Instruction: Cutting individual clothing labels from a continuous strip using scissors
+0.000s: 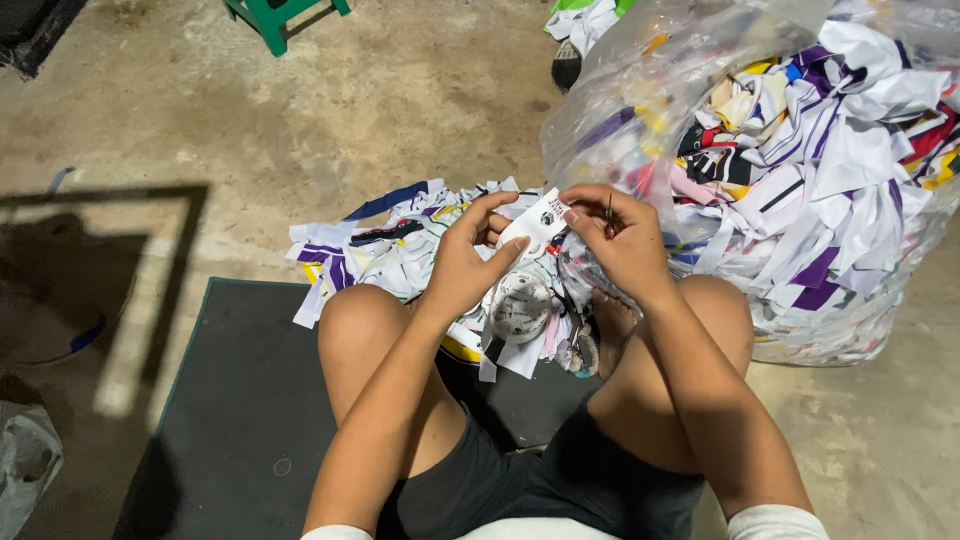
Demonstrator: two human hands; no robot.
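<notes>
The left hand (468,262) pinched a small white fabric label (535,225) between its thumb and fingers, so its grip was pressed onto the label. The right hand (622,240) touched the other end of the same label with its fingertips. This hand's grip was also closed around small dark scissors (609,215), and only a thin bit of them showed between the fingers. The label sat up in the air between both hands, above the person's knees.

Just under the hands lay a round white piece of cloth (520,305) with dark marks on it. It rested on a pile of cloth scraps (380,250) in white, purple, blue and yellow. The pile spread over the floor in front of the knees and partly onto a dark mat (240,400).

The person sat on that mat with bare knees bent, wearing dark shorts.

To the right stood a big clear plastic bag (620,110), stuffed full of more colourful cloth pieces. It was just beside the right hand.

The concrete floor (380,100) was rough and stained. Far off at the top stood the leg of a green stool (272,20). A crumpled clear bag (25,460) lay at the bottom left.
</notes>
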